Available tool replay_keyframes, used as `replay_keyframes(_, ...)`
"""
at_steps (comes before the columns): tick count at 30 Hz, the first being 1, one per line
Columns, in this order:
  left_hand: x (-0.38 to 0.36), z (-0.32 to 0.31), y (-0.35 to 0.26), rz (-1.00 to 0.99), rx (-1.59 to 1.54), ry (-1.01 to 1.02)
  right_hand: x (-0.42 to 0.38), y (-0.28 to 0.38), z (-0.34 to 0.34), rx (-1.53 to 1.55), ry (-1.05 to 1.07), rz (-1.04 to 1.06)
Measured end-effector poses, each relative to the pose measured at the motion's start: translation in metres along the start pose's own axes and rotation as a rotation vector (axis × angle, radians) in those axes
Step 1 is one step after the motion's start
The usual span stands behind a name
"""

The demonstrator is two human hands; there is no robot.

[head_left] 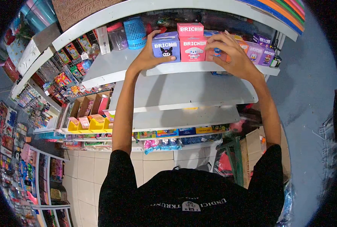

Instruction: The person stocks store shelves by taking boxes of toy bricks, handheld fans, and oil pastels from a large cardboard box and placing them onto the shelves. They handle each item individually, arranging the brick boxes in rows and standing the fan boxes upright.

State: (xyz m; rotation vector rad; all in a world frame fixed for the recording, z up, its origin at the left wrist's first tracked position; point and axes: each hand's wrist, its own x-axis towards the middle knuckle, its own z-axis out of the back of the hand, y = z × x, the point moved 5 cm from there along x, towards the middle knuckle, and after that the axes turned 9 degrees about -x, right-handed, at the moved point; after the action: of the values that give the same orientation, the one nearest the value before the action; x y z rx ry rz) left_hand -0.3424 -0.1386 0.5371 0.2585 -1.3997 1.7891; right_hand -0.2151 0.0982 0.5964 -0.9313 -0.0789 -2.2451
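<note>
A row of "BRICK" toy boxes stands on a white shelf (183, 67) at about head height. My left hand (147, 53) grips the left side of the purple-blue box (167, 47) with a black cartoon figure. Beside it stands a pink box (193, 49), and a smaller pink box (190, 29) lies on top of that. My right hand (230, 53) rests with spread fingers on an orange-and-blue box (216, 53) to the right of the pink one. More purple boxes (260, 53) follow at the right end.
A blue mesh basket (135, 33) and a clear jar (118, 38) sit at the shelf's left. Two bare white shelves lie below. Yellow bins (89, 124) and cardboard trays with small goods fill racks at the left. Tiled floor lies underneath.
</note>
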Motion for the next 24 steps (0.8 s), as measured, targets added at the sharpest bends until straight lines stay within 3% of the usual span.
replay_keyframes(4,-0.001,-0.001,-0.006,0.027,0.044,-0.019,-0.006,-0.002,0.001,-0.013,-0.011,-0.007)
replay_keyframes(7,-0.001,0.001,-0.006,-0.083,0.073,-0.074,-0.014,-0.003,0.006,-0.036,-0.073,-0.028)
replay_keyframes(10,-0.01,0.009,-0.019,-0.203,0.057,-0.279,-0.031,-0.002,0.01,-0.053,-0.112,-0.095)
replay_keyframes(11,-0.015,0.016,-0.024,-0.259,0.08,-0.337,-0.043,-0.001,0.008,-0.033,-0.128,-0.126)
replay_keyframes(13,-0.033,0.026,-0.026,-0.602,0.206,-0.475,-0.069,0.011,0.009,0.005,-0.167,-0.133)
replay_keyframes(14,-0.052,0.03,-0.01,-0.635,0.211,-0.558,-0.088,0.015,-0.001,0.077,-0.144,-0.164)
replay_keyframes(15,-0.083,0.03,0.023,-0.552,0.134,-0.652,-0.113,0.019,-0.013,0.141,-0.118,-0.206)
replay_keyframes(16,-0.127,0.026,0.081,-0.322,-0.057,-0.755,-0.138,0.032,-0.021,0.233,-0.054,-0.296)
replay_keyframes(17,-0.175,0.018,0.148,-0.091,-0.256,-0.813,-0.169,0.041,-0.046,0.158,-0.032,-0.215)
replay_keyframes(18,-0.208,-0.006,0.194,0.111,-0.837,-0.833,-0.204,0.042,-0.079,0.333,0.212,-0.312)
replay_keyframes(20,-0.236,-0.093,0.088,-0.39,0.019,-0.59,-0.26,0.076,-0.093,0.197,0.096,-0.298)
replay_keyframes(22,-0.31,-0.155,0.146,0.303,0.016,-0.32,-0.334,0.106,-0.121,0.156,0.201,-0.436)
replay_keyframes(24,-0.405,-0.202,0.201,0.348,0.196,-0.237,-0.385,0.116,-0.117,0.256,0.233,-0.593)
